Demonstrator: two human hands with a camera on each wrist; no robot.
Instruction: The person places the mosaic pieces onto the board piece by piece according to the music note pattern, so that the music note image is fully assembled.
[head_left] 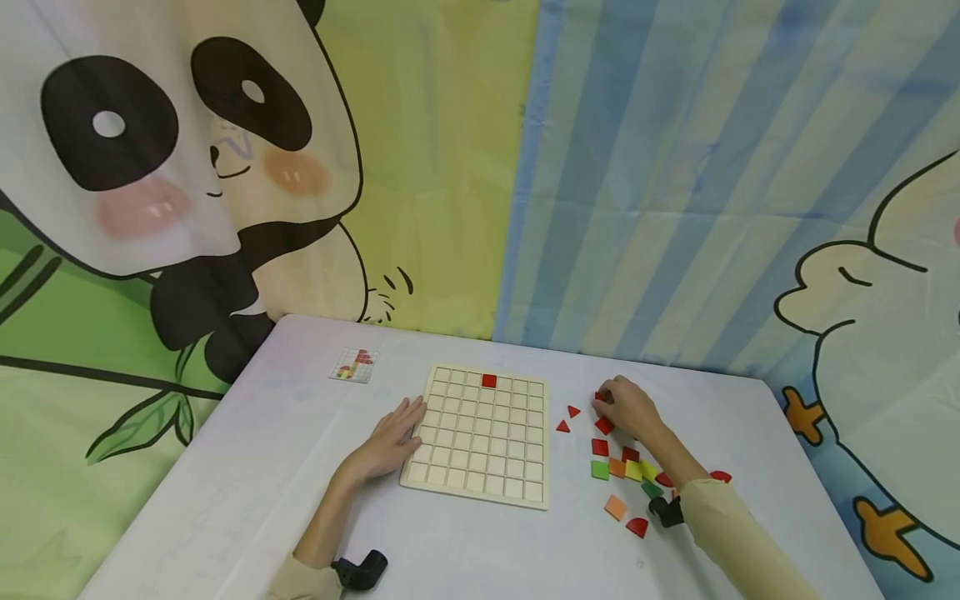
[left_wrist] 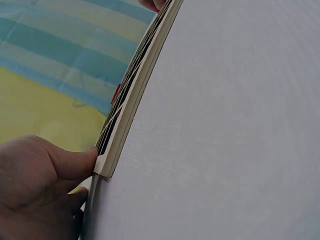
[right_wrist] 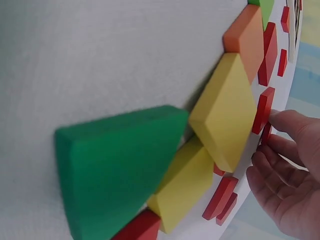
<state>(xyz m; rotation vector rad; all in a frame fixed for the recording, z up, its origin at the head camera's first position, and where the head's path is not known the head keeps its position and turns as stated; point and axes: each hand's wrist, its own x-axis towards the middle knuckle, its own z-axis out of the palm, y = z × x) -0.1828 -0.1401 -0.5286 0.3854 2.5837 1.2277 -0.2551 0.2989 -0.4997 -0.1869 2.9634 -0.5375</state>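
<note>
A pale wooden grid board (head_left: 474, 497) lies on the white table, with one red square (head_left: 489, 381) in its top row. My left hand (head_left: 386, 442) rests against the board's left edge, fingers extended. In the left wrist view, its thumb (left_wrist: 75, 162) touches the board's corner. To the right of the board, my right hand (head_left: 628, 407) pinches a small red piece (right_wrist: 266, 134) between thumb and index finger. The fingers hide most of that piece, so its shape cannot be told. Another red block (right_wrist: 263, 111) lies just beside the fingertips.
Two red triangles (head_left: 573, 411) lie between board and right hand. Nearer me are several loose pieces: a light green square (head_left: 600, 470), orange squares (head_left: 616, 507), yellow diamonds (right_wrist: 225, 112), a dark green block (right_wrist: 120, 165) and red quarter-rounds (head_left: 637, 527). A pattern card (head_left: 354, 365) lies back left.
</note>
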